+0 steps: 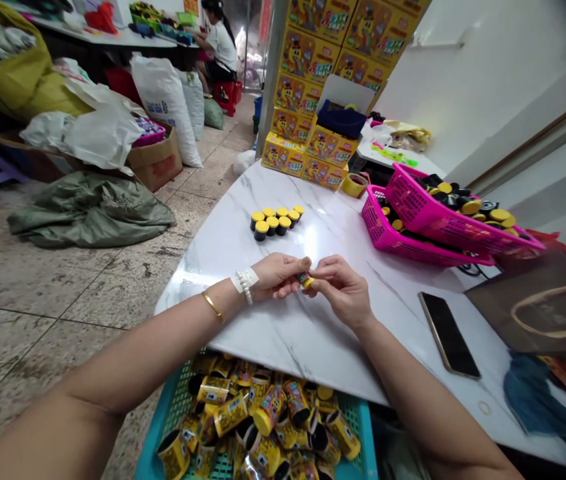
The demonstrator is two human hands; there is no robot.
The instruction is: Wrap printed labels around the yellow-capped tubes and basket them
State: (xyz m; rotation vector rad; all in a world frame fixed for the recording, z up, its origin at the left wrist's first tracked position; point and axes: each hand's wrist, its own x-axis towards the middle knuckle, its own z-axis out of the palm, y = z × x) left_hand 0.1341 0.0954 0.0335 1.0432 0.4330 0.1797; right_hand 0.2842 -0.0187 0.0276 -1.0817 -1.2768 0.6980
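Over the marble-patterned table, both hands meet on one small yellow-lidded cup [307, 281] with a colourful printed wrap. The fingers of my left hand [279, 275] close round it from the left, and those of my right hand [343, 288] pinch it from the right. Much of the cup is hidden by the fingers. Beyond the hands stands a group of black cups with yellow lids [272, 225], upright and close together. Below the table edge, a teal basket [151, 445] holds many cups in yellow printed wraps [233, 413], lying in a jumble.
Two pink baskets [413, 207] of black and yellow cups stand stacked at the right. A phone [449, 335] and a brown bag [537, 300] lie nearer. Yellow printed boxes [307, 63] rise at the back, beside a tape roll [354, 185]. Sacks [165, 100] and a seated person [220, 47] are farther left.
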